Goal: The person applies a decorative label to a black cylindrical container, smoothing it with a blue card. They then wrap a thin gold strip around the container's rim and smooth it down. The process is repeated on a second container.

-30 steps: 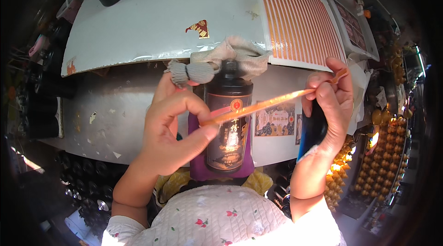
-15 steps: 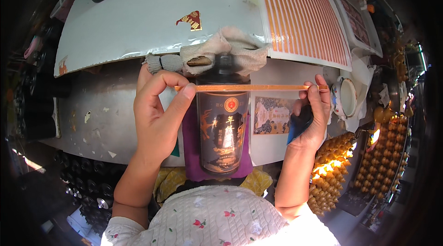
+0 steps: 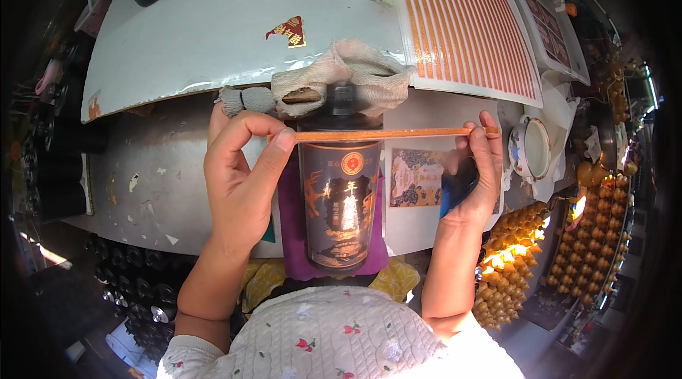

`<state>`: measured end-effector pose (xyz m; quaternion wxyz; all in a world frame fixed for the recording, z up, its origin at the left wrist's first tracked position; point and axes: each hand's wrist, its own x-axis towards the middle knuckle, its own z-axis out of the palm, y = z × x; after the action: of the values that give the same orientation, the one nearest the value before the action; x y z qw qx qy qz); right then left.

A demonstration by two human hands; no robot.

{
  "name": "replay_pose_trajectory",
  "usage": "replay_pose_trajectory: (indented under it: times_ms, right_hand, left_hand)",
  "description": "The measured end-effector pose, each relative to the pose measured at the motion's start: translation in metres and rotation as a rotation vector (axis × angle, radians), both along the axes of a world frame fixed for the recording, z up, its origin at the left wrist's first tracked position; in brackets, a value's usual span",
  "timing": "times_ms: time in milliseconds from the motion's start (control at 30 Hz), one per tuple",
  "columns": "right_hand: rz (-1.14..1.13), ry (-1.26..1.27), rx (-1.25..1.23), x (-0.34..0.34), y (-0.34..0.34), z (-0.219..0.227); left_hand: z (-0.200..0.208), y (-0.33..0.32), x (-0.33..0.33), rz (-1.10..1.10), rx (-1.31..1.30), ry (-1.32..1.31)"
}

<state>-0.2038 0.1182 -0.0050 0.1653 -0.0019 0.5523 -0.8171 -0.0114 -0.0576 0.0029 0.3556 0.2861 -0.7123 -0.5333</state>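
A narrow orange strip (image 3: 419,133) is stretched level between my two hands, across the upper body of a black bottle (image 3: 342,219). Thumb and index finger of my left hand (image 3: 238,183) pinch its left end. The other end is in the fingertips of my right hand (image 3: 483,183). Some dark, blue-edged flat thing (image 3: 457,191) also sits in the right palm, partly hidden. Gold and white decoration covers the bottle, which lies with its neck away from me on a purple cloth (image 3: 288,237). Whether the strip touches the bottle I cannot tell.
A beige rag (image 3: 341,70) bunches around the bottle's neck, beside a grey cloth piece (image 3: 249,99). Farther right lies a sheet of orange strips (image 3: 469,24). A tape roll (image 3: 531,147) rests at the right. Rows of gold bottles (image 3: 508,272) and black bottles (image 3: 138,272) flank the bench.
Both hands have shifted slightly left with the strip. Its right end is a little higher now. The bottle has shifted slightly left in view, its decoration turned a little.
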Motion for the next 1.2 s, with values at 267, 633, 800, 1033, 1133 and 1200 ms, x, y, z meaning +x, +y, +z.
replay_pose_trajectory:
  times_ms: [267, 633, 800, 1033, 1133, 1200]
  right_hand:
    - [-0.005, -0.021, 0.002, 0.001, -0.004, -0.003]
    - [0.042, -0.050, -0.064, -0.004, -0.001, -0.007]
    - [0.045, -0.025, -0.020, -0.003, -0.004, -0.004]
    - [0.025, -0.033, 0.007, -0.002, -0.005, -0.004]
    - [0.060, -0.022, -0.036, -0.004, -0.002, -0.007]
    - [0.046, -0.038, -0.048, -0.003, -0.002, -0.005]
  left_hand:
    - [-0.015, -0.002, 0.003, 0.081, -0.030, -0.018]
    - [-0.012, 0.054, 0.022, 0.072, -0.624, -0.136]
    - [-0.025, 0.039, 0.025, -0.014, -0.494, -0.268]
    - [-0.029, 0.040, 0.020, -0.045, -0.450, -0.287]
    - [-0.030, 0.040, 0.022, -0.043, -0.417, -0.275]
    - [-0.030, 0.042, 0.023, -0.007, -0.459, -0.222]
